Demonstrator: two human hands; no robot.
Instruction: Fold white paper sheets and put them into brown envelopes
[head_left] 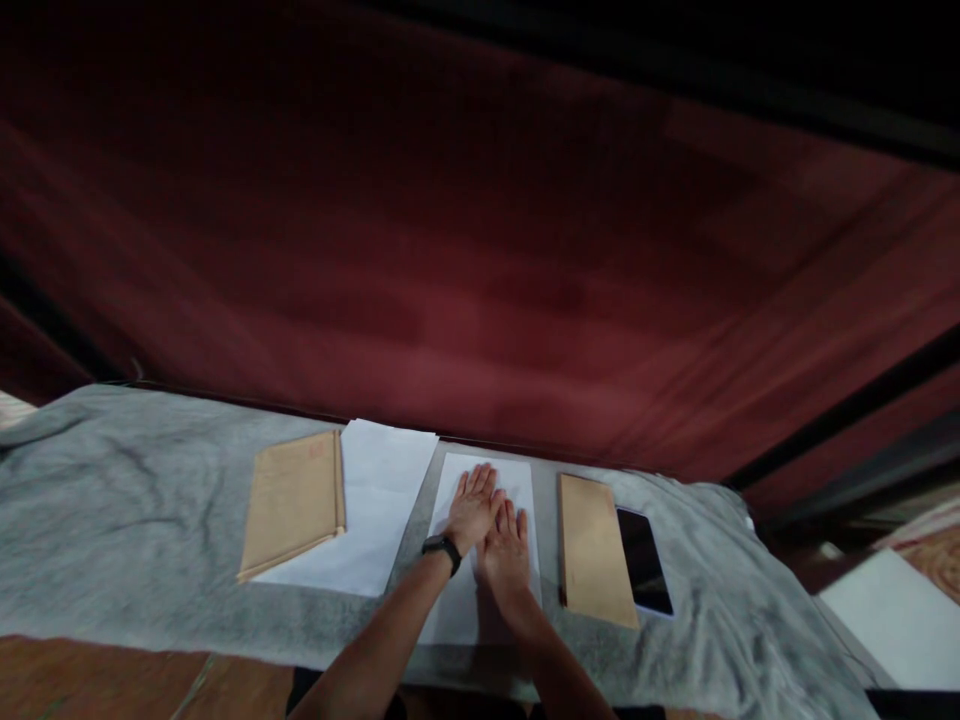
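Note:
A white sheet of paper [450,610] lies lengthwise in front of me. My left hand [472,510], with a dark watch [444,548] on its wrist, rests flat on the sheet with fingers stretched out. Just to its right and slightly nearer, my right hand [505,552] also presses flat on the paper, fingers extended. The two hands touch or nearly touch around the left thumb. Neither one grips anything. To the left lie more white sheets [382,500], partly under a stack of brown envelopes [294,495]. On the right is another brown envelope or envelope stack [596,550].
Grey cloth [150,510] covers the table, with folds at both ends. A dark-screened phone or tablet [645,562] lies beside the right-hand envelope. A dark red curtain-like sheet [480,300] rises behind the table. At the far right stands a white flat surface [896,615].

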